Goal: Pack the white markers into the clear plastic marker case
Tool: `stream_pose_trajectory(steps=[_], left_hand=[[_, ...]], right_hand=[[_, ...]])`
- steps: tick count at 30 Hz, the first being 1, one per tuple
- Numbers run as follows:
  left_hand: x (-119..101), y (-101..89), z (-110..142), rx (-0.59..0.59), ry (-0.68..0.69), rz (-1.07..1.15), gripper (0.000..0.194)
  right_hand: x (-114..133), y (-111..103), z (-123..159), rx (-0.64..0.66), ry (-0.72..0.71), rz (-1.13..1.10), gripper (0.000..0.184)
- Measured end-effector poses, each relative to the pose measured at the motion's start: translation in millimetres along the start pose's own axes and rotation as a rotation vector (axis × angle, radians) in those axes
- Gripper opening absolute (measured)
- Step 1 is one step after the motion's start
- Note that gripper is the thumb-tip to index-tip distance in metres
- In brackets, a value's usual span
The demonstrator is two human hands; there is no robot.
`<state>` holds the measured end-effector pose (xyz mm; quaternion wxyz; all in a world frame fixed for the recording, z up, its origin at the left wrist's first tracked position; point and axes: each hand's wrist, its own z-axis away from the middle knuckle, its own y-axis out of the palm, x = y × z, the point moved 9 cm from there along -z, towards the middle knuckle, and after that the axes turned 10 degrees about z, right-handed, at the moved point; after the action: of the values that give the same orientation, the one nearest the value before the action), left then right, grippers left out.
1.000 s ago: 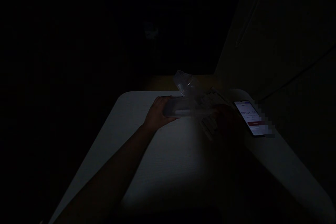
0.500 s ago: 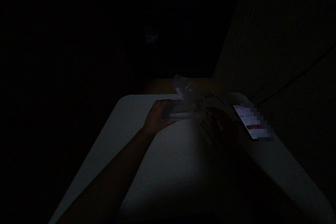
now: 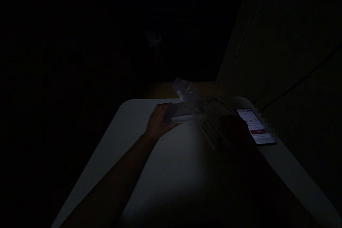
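Note:
My left hand is wrapped around the left end of a clear plastic case on the table. A pale, stick-like thing lies inside the case. Behind its right end, a crumpled-looking clear plastic piece sticks up. To the right lies a bunch of slim, pen-like sticks, side by side; their exact kind is too dark to tell. My right hand is in deep shadow over the right side of these sticks, and its fingers cannot be made out.
A lit phone showing a running timer lies at the table's right side, close beyond my right hand. The white table has rounded far corners. A wall with a dark cable rises on the right. The surroundings are nearly black.
My right hand has moved right, away from the case's end and over the sticks, uncovering more of them. My left hand stays on the case.

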<state>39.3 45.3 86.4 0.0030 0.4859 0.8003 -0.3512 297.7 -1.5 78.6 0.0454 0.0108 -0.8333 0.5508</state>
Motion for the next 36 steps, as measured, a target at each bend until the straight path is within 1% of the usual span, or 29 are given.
stream_pose_trajectory(steps=[3,8,11,17,22,26,28,31,36], left_hand=[[1.6,0.7,0.0,0.001,-0.017,-0.009,0.071],[4.5,2.1,0.2,0.012,-0.053,-0.021,0.073],[4.7,2.8,0.6,0.013,-0.061,-0.021,0.074],[4.1,2.2,1.4,-0.006,-0.083,-0.021,0.073],[1.3,2.2,0.8,-0.007,-0.054,-0.008,0.073],[0.6,1.5,0.3,-0.012,-0.047,0.004,0.073],[0.0,2.1,0.3,-0.003,-0.047,0.009,0.073],[0.2,2.5,0.8,0.001,-0.063,0.003,0.072],[3.6,2.5,2.1,-0.013,-0.100,-0.014,0.074]], right_hand=[[-5.6,6.2,-0.7,0.073,0.015,0.068,0.030],[-9.9,12.3,3.8,0.144,0.039,0.149,0.024],[-10.8,16.6,6.1,0.183,0.045,0.175,0.028],[-5.1,19.8,7.9,0.222,0.031,0.214,0.033],[-0.9,22.2,10.0,0.327,0.010,0.256,0.028],[2.1,24.2,11.2,0.384,-0.014,0.317,0.036],[1.9,22.3,9.7,0.351,-0.015,0.349,0.037],[-0.1,15.3,6.5,0.251,-0.007,0.320,0.037],[-14.9,4.0,2.3,0.138,0.071,0.078,0.034]])
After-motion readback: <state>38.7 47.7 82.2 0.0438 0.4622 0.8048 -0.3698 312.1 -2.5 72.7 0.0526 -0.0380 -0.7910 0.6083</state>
